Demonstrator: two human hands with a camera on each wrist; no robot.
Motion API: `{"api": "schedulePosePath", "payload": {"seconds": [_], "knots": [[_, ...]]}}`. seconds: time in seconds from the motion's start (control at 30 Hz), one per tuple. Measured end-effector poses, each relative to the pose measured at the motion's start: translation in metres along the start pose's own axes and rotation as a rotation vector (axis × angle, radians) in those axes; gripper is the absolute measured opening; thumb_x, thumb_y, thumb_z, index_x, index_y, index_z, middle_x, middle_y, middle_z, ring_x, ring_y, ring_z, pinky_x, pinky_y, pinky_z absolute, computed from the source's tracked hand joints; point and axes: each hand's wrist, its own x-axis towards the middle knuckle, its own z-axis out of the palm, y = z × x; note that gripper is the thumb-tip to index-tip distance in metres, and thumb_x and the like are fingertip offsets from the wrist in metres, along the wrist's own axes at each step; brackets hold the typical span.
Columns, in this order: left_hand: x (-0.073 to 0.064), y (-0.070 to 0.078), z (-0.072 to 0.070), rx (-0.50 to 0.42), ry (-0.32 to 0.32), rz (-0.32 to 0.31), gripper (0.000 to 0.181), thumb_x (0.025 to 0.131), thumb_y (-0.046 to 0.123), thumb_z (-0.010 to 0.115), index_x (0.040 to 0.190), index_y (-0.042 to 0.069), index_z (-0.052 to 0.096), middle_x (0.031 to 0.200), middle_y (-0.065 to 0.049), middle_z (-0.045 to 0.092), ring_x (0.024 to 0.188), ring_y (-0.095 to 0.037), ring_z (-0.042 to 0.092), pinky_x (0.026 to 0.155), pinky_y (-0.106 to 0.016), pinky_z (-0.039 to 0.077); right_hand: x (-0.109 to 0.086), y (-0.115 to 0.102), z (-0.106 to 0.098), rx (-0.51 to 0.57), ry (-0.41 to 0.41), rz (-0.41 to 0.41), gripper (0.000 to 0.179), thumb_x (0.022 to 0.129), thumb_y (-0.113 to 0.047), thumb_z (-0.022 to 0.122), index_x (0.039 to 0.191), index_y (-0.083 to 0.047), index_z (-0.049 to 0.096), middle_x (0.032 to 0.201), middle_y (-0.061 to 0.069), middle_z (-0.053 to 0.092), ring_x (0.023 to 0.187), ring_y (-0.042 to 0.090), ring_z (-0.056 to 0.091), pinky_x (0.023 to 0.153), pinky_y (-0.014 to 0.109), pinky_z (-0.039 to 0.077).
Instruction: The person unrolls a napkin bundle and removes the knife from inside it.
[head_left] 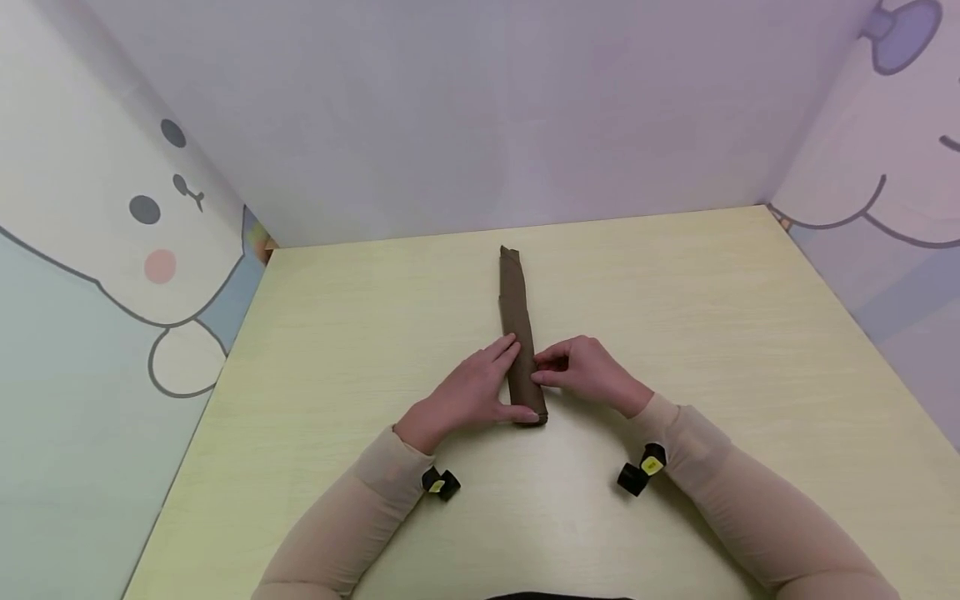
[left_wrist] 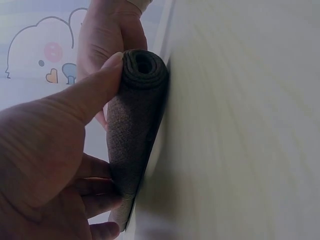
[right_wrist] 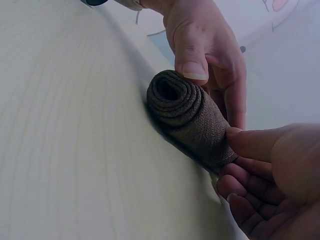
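A brown woven cloth, rolled into a long narrow tube (head_left: 514, 304), lies lengthwise on the table, pointing away from me. Its near end shows a tight spiral (right_wrist: 175, 100) with a small hole in the middle. My left hand (head_left: 468, 392) rests along the left side of the roll, fingers fairly straight, thumb laid at the near end. On the right side, the thumb and curled fingers of my right hand (head_left: 592, 372) pinch the roll's edge a little farther up. Both wrist views show the thumbs on the cloth (left_wrist: 132, 120).
The pale wooden table (head_left: 675, 308) extends on both sides of the roll. A plain light wall (head_left: 480, 117) rises behind it, with cartoon-printed panels (head_left: 172, 250) at left and right. Small black wrist cameras (head_left: 633, 477) sit by both sleeves, just over the tabletop.
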Motion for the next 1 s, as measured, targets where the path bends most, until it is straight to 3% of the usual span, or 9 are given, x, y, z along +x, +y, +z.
{"api": "schedulePosePath", "payload": {"seconds": [0.6,1.0], "knots": [[0.0017,0.0011,0.0004,0.015,0.0,0.004,0.107,0.07,0.072,0.056,0.143,0.0,0.026,0.149,-0.013,0.019,0.132,-0.024,0.027,0.102,-0.035,0.028,0.0012,0.0018,0.0009,0.076,-0.011,0.05,0.023,0.076,-0.033,0.074,0.089,-0.015,0.071,0.077,-0.007,0.066,0.072,0.011,0.06,0.063,0.029,0.048],[0.001,0.0009,-0.0005,0.013,-0.018,-0.003,0.107,0.07,0.072,0.056,0.143,0.0,0.025,0.149,-0.012,0.019,0.132,-0.024,0.027,0.102,-0.034,0.029,0.0048,0.0045,0.0036,0.055,-0.02,0.018,0.01,0.084,-0.027,0.067,0.087,-0.017,0.069,0.077,-0.006,0.064,0.072,0.012,0.055,0.064,0.029,0.045]]}}
